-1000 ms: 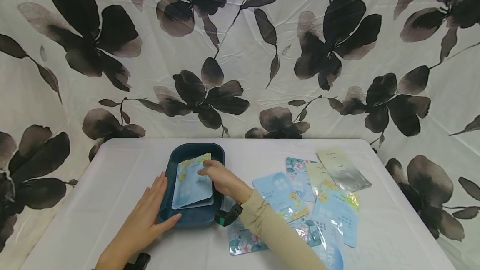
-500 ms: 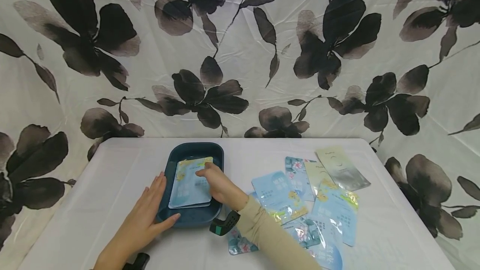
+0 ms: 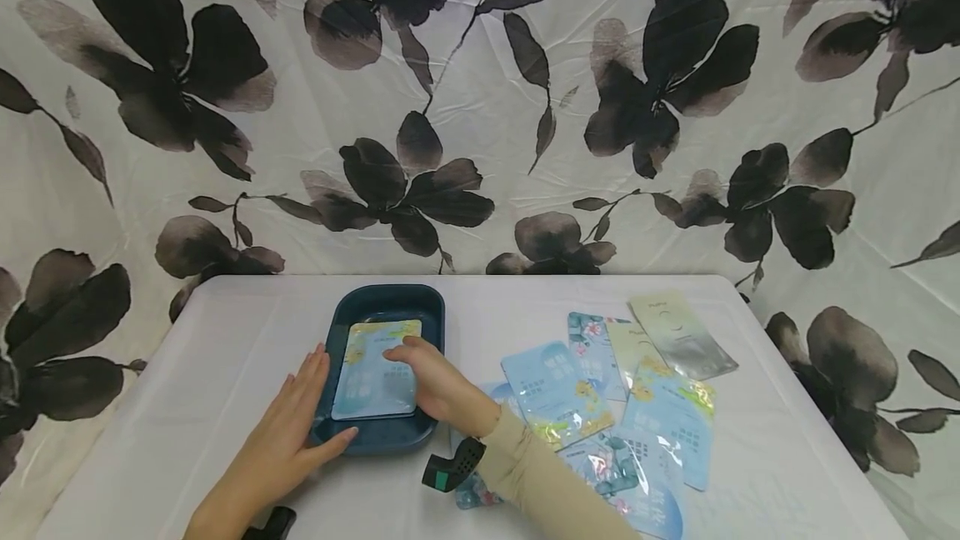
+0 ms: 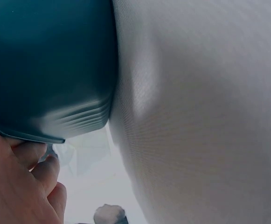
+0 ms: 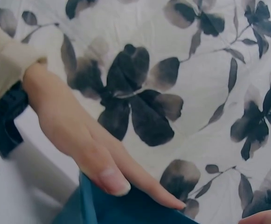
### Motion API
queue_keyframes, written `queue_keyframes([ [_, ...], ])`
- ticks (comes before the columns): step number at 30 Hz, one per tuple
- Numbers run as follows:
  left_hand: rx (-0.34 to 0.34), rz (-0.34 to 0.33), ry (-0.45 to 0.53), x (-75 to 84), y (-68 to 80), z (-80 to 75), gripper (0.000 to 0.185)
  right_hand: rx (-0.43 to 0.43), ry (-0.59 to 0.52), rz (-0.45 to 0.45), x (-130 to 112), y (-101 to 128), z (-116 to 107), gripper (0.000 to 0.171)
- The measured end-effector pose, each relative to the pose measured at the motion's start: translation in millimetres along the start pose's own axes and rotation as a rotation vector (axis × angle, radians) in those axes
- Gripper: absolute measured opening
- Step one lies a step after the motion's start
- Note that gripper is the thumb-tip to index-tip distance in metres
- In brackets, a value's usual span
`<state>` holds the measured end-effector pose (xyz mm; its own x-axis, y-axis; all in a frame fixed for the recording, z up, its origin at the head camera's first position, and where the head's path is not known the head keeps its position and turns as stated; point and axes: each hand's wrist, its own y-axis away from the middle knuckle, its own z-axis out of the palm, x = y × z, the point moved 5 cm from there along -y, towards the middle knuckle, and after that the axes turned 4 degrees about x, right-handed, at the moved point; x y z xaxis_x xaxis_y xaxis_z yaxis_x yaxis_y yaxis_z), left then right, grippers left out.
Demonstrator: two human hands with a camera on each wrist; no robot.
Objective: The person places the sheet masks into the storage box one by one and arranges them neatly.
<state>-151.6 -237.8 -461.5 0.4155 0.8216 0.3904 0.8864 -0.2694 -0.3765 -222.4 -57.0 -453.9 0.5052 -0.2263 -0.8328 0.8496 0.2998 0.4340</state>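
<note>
A dark blue plastic tray (image 3: 390, 302) stands on the white-covered table with light blue sheet mask packets (image 3: 371, 386) stacked flat inside. My left hand (image 3: 288, 423) rests along the tray's left side, fingers straight and thumb by the near rim. In the left wrist view the tray's outer wall (image 4: 46, 60) fills the upper left, above the fingers (image 4: 46, 172). My right hand (image 3: 450, 390) holds the top packet by its right edge, thumb on top; its other fingers are mostly hidden. The right wrist view shows that hand (image 5: 84, 130) over the tray (image 5: 121, 207), packets out of sight.
Right of the tray lies a loose spread of overlapping packets: blue ones (image 3: 558, 390), flowered ones (image 3: 596, 357) and a silver-green one (image 3: 682, 336) at the back. My right forearm passes over some of them. A flower-printed cloth (image 3: 480, 107) hangs behind the table.
The top packet, tilted and apart from the one below a second ago, now lies flat and aligned on the stack. My right hand moved slightly left and nearer with it; my left hand stayed by the tray.
</note>
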Motion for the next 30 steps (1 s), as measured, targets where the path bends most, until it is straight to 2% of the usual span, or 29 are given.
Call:
queue_keyframes([
  [6,-0.012,-0.008,-0.001,-0.3,-1.4,0.4,0.104,-0.017,-0.029,-0.004,1,8,0,0.076],
  [13,-0.024,-0.024,-0.002,0.4,-1.9,0.3,0.104,-0.147,-0.156,0.02,1,14,2,0.07],
  [18,-0.033,-0.035,-0.001,0.2,-2.6,2.3,0.104,-0.153,-0.185,0.042,-3,21,-1,0.073],
  [25,-0.036,-0.047,-0.002,-0.2,-2.6,1.6,0.105,-0.171,-0.101,0.006,-10,36,-4,0.08],
  [30,-0.044,-0.057,-0.004,1.3,-2.6,0.9,0.105,-0.214,-0.018,-0.062,-21,51,-16,0.074],
])
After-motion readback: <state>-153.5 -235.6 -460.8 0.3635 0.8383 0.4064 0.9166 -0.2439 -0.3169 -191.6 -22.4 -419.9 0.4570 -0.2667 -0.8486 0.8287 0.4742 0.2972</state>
